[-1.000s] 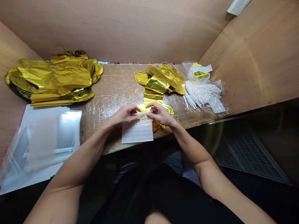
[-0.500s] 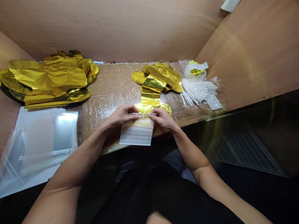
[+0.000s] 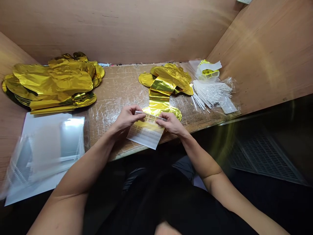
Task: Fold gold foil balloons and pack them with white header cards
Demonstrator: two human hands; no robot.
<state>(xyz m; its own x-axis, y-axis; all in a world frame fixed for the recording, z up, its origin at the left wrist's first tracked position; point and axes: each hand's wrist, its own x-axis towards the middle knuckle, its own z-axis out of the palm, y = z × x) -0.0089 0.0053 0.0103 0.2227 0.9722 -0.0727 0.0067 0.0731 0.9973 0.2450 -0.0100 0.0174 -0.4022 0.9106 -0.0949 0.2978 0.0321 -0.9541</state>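
Note:
Between my two hands is a translucent white sheet (image 3: 146,136) printed with small CE marks along its top part. It tilts down toward its right lower corner, over the table's front edge. My left hand (image 3: 127,120) pinches its upper left corner. At the upper right, my right hand (image 3: 172,123) pinches the same sheet. A narrow rolled or folded strip runs along the top edge between the fingers. Just behind it lies a shiny gold foil balloon (image 3: 159,98), flat, its near end partly hidden by the sheet and hands.
A thick pile of gold foil balloons (image 3: 56,81) lies at the left. Clear plastic sleeves (image 3: 70,140) rest in front of it. Many thin white sticks (image 3: 211,93) and a yellow-and-white strip roll (image 3: 207,70) are at right. Wooden walls (image 3: 122,29) enclose the table.
The printed sheet has turned: its left end is now higher and its lower edge slants down to the right. The left hand has risen slightly. The whole view has shifted a little.

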